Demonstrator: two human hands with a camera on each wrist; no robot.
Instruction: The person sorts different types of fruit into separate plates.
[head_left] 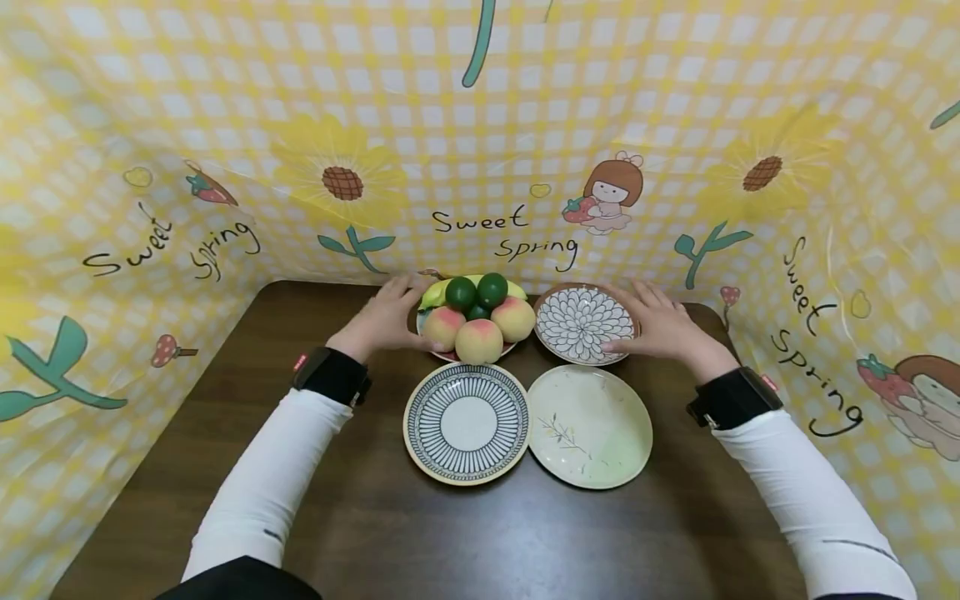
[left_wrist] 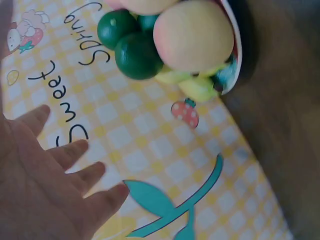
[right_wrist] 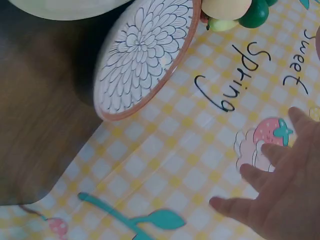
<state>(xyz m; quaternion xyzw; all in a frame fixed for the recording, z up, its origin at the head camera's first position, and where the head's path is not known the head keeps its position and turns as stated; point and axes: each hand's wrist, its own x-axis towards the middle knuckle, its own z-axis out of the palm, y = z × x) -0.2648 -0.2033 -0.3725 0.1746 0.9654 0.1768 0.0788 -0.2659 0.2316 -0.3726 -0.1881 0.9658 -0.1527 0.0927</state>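
My left hand (head_left: 385,318) is at the left side of a fruit plate (head_left: 448,356), its fingers spread and its thumb by the front peach. Three peaches (head_left: 479,341), several dark green round fruits (head_left: 492,289) and yellow bananas (head_left: 433,296) are heaped on that plate, hiding most of it. My right hand (head_left: 654,323) is at the right side of a brown-rimmed plate (head_left: 577,325) with a petal pattern, its thumb overlapping the rim in the head view. Both wrist views show extended, separated fingers with nothing in them.
Nearer me, a plate with black radiating lines (head_left: 468,423) sits beside a pale green plate (head_left: 590,427) with a sprig design. All stand on a dark brown table (head_left: 360,517). Yellow checked cloth (head_left: 480,125) rises behind it and at both sides.
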